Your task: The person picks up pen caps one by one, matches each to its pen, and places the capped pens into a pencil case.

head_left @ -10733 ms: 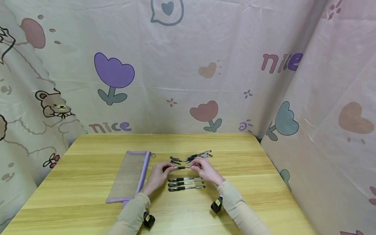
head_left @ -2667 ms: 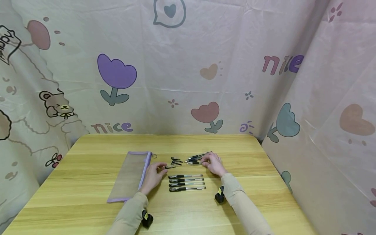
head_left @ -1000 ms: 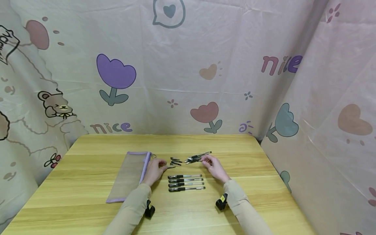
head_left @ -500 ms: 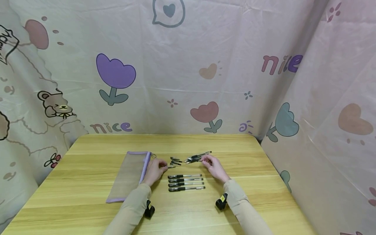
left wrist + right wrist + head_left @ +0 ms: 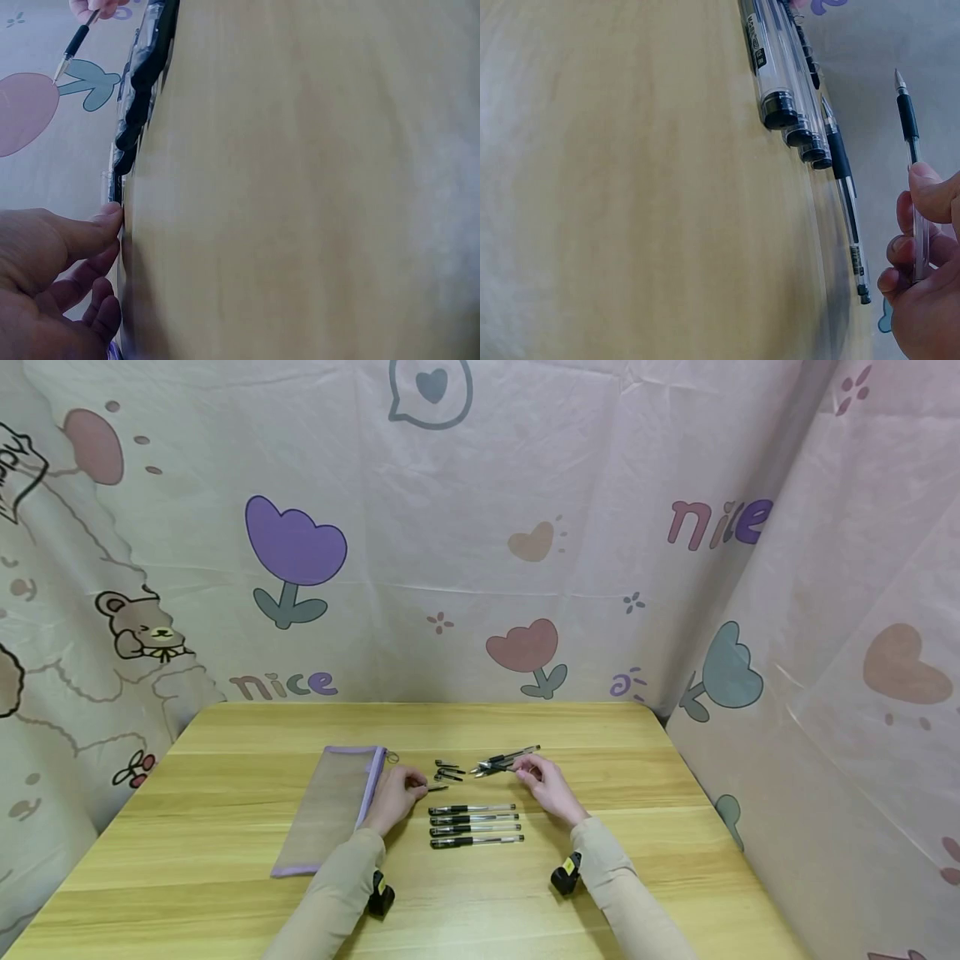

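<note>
My right hand grips an uncapped gel pen with a black grip, raised above the table with its metal tip pointing away from the palm. On the left, my left hand pinches a black pen cap at the table surface between thumb and fingertip. Several loose caps lie just beyond it. Other uncapped pens lie behind the raised pen, partly hidden by it. In front of both hands, several capped pens form a neat parallel row.
A mesh zip pouch with purple edging lies flat on the left, partly under the left forearm. Pale patterned curtains stand behind and beside the wooden table.
Since the oldest frame, another capped pen has joined the row. The right hand then reached to the loose pens and lifted one; the left hand took a cap. Lately both hands stay still.
</note>
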Demonstrator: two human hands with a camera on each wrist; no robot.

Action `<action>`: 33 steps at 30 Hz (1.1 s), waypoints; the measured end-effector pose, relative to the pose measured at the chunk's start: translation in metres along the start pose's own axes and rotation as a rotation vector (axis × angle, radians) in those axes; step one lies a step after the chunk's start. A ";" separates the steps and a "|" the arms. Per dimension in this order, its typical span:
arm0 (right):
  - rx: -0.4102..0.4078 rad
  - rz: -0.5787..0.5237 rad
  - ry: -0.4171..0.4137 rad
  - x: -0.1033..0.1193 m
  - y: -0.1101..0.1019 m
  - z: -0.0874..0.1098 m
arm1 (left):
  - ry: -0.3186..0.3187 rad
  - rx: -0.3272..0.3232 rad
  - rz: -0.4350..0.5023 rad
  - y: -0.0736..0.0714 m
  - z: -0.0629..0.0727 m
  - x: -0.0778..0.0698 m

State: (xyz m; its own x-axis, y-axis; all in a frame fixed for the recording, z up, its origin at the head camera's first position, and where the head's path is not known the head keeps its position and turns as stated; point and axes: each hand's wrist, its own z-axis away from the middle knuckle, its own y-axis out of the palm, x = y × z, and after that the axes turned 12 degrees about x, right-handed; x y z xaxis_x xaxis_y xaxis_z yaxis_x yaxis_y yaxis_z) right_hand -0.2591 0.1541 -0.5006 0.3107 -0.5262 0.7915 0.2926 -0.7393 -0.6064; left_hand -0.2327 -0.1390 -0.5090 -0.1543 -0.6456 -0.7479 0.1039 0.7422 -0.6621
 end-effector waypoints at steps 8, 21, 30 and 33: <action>0.013 0.012 0.018 0.004 -0.001 0.000 | -0.009 -0.011 0.028 -0.002 0.003 -0.002; 0.023 0.067 -0.039 0.017 0.002 0.000 | 0.153 -0.024 0.098 0.000 0.007 -0.010; 0.031 0.093 -0.044 0.025 0.003 0.002 | 0.172 0.024 0.149 -0.002 0.010 -0.022; 0.034 0.096 -0.039 0.028 0.004 0.003 | 0.173 0.032 0.155 -0.002 0.010 -0.023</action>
State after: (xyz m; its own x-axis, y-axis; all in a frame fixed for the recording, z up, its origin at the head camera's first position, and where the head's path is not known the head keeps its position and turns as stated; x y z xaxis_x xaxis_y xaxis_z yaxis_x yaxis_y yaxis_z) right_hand -0.2469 0.1380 -0.4813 0.3736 -0.5769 0.7264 0.2904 -0.6710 -0.6822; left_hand -0.2194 -0.1273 -0.4912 -0.3003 -0.4821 -0.8230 0.1698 0.8220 -0.5435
